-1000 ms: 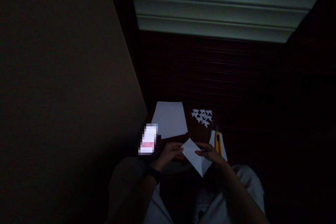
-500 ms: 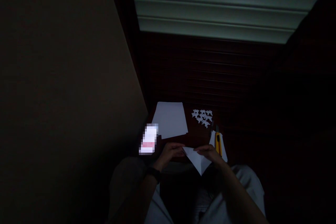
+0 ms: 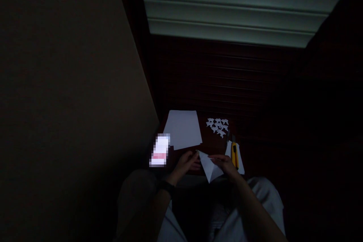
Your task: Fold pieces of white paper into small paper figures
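Observation:
A folded sheet of white paper (image 3: pixel 210 168), shaped like a triangle with one point towards me, is held just over the near edge of the dark table (image 3: pixel 208 147). My left hand (image 3: pixel 188 162) pinches its upper left corner between thumb and fingertips. On the paper's right side, my right hand (image 3: pixel 225 162) is closed on the upper edge, fingers reaching across it. A dark band (image 3: pixel 166 186) is round my left wrist. Close beyond my right hand lies a yellow utility knife (image 3: pixel 234 155), resting on white paper pieces (image 3: pixel 241 164).
A stack of white paper sheets (image 3: pixel 184 128) lies at the back left. Several small folded white paper shapes (image 3: pixel 217 126) are grouped at the back right. A bright, blurred-out phone-like screen (image 3: pixel 160 151) is at the left edge. A slatted dark panel (image 3: pixel 221 79) rises behind.
The folded paper has turned slightly and its near point has moved up and to the left. My left fingers have shifted up to its corner; my right hand has moved a little left.

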Tool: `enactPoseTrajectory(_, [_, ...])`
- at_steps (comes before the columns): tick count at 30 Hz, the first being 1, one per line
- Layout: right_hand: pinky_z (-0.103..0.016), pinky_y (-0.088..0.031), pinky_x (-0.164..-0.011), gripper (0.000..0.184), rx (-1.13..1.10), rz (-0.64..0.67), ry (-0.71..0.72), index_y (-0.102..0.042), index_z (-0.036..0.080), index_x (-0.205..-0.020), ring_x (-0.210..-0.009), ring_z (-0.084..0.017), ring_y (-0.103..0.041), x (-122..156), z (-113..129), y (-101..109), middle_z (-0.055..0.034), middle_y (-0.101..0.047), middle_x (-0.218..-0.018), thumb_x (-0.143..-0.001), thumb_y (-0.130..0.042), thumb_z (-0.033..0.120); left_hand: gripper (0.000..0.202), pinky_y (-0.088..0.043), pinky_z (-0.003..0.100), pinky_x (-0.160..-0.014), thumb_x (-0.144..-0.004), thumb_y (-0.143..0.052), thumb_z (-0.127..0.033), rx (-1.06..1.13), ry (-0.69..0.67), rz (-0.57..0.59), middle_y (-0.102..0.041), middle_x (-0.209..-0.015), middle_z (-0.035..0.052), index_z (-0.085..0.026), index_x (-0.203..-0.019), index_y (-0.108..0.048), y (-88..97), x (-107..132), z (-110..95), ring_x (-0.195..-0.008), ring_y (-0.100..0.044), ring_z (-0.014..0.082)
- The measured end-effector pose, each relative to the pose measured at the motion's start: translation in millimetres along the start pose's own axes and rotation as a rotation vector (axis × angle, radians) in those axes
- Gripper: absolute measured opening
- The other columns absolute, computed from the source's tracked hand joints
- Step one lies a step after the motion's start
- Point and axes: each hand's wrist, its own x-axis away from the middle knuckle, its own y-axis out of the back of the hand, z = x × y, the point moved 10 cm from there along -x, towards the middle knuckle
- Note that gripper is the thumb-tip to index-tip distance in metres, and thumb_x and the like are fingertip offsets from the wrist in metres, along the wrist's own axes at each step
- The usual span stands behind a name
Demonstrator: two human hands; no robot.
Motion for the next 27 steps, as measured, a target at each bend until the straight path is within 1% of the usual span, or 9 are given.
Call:
enactPoseTrajectory(3, [-0.027,-0.038,-0.06,0.038,0.019,0.058,-0.019,-0.067,0.017,-0.093,-0.066,-0.016,-0.052,0,-1,-8,-0.0036,-0.065,-0.074,-0.064,-0.064,0.041,0.044,-0.052,0.031,-0.059,-0.067,-0.055,-0.054,-0.073,-0.003,0.005,-0.065,-0.078,0.0085,-0.013,-0.082,-0.056,-2.3,-6,6,-0.064,-0.063,0.018])
enactPoseTrajectory(7, [-0.028,-0.039,-0.065,0.035,0.043,0.116,0.017,-0.067,0.016,-0.091,-0.069,-0.016,-0.052,3,7,-16,-0.003,-0.064,-0.076,-0.065,-0.063,0.04,0.037,-0.052,0.029,-0.06,-0.062,-0.064,-0.047,-0.11,-0.104,-0.012,-0.063,-0.068,0.004,-0.012,-0.064,-0.055,-0.1,-10,5,-0.066,-0.062,0.0179])
enactPoseTrajectory(10, [-0.028,-0.039,-0.068,0.035,0.022,0.159,0.008,-0.066,0.017,-0.092,-0.072,-0.016,-0.054,8,13,-24,-0.0031,-0.065,-0.079,-0.065,-0.065,0.039,0.033,-0.051,0.029,-0.061,-0.061,-0.066,-0.043,-0.106,-0.171,-0.037,-0.063,-0.069,0.0033,-0.012,-0.064,-0.056,2.7,-11,2,-0.067,-0.061,0.0174])
enactPoseTrajectory(12, [-0.029,-0.04,-0.069,0.039,-0.008,0.177,-0.009,-0.065,0.018,-0.097,-0.074,-0.018,-0.056,11,16,-28,-0.0038,-0.066,-0.083,-0.064,-0.066,0.038,0.032,-0.051,0.028,-0.058,-0.062,-0.066,-0.042,-0.102,-0.192,-0.055,-0.063,-0.069,0.0035,-0.012,-0.066,-0.057,4.3,-10,0,-0.066,-0.061,0.0172])
enactPoseTrajectory(14, [-0.03,-0.041,-0.07,0.048,-0.036,0.182,-0.021,-0.059,0.019,-0.106,-0.075,-0.018,-0.057,12,16,-31,-0.004,-0.066,-0.082,-0.064,-0.067,0.039,0.032,-0.05,0.026,-0.053,-0.062,-0.065,-0.043,-0.111,-0.195,-0.063,-0.063,-0.068,0.0037,-0.012,-0.068,-0.058,4.6,-9,-1,-0.063,-0.061,0.0168])
enactPoseTrajectory(17, [-0.031,-0.043,-0.067,0.061,-0.012,0.159,-0.018,-0.05,0.019,-0.117,-0.069,-0.018,-0.058,10,13,-31,-0.0025,-0.066,-0.074,-0.063,-0.066,0.042,0.033,-0.047,0.022,-0.044,-0.06,-0.066,-0.044,-0.146,-0.193,-0.068,-0.062,-0.065,0.003,-0.012,-0.068,-0.058,4.7,-7,-3,-0.055,-0.059,0.0144])
enactPoseTrajectory(19, [-0.031,-0.043,-0.065,0.057,0.029,0.158,-0.016,-0.055,0.016,-0.112,-0.065,-0.017,-0.058,8,10,-32,-0.0027,-0.065,-0.07,-0.063,-0.065,0.045,0.033,-0.043,0.02,-0.04,-0.059,-0.066,-0.044,-0.155,-0.205,-0.078,-0.061,-0.062,0.0022,-0.013,-0.066,-0.058,5.8,-7,-5,-0.052,-0.057,0.0129])
enactPoseTrajectory(23, [-0.031,-0.042,-0.066,0.044,0.048,0.207,-0.011,-0.066,0.014,-0.09,-0.069,-0.019,-0.058,9,9,-37,-0.0055,-0.066,-0.076,-0.065,-0.061,0.05,0.033,-0.039,0.017,-0.037,-0.059,-0.067,-0.043,-0.161,-0.227,-0.108,-0.059,-0.06,0.0013,-0.013,-0.067,-0.057,8.6,-6,-8,-0.048,-0.054,0.0111])
enactPoseTrajectory(27, [-0.03,-0.042,-0.063,0.048,0.039,0.233,-0.055,-0.067,0.014,-0.086,-0.067,-0.019,-0.057,11,8,-38,-0.0048,-0.065,-0.071,-0.063,-0.059,0.055,0.034,-0.039,0.017,-0.037,-0.056,-0.069,-0.043,-0.149,-0.218,-0.143,-0.059,-0.059,0.0015,-0.013,-0.066,-0.057,11.3,-6,-7,-0.049,-0.055,0.0119])
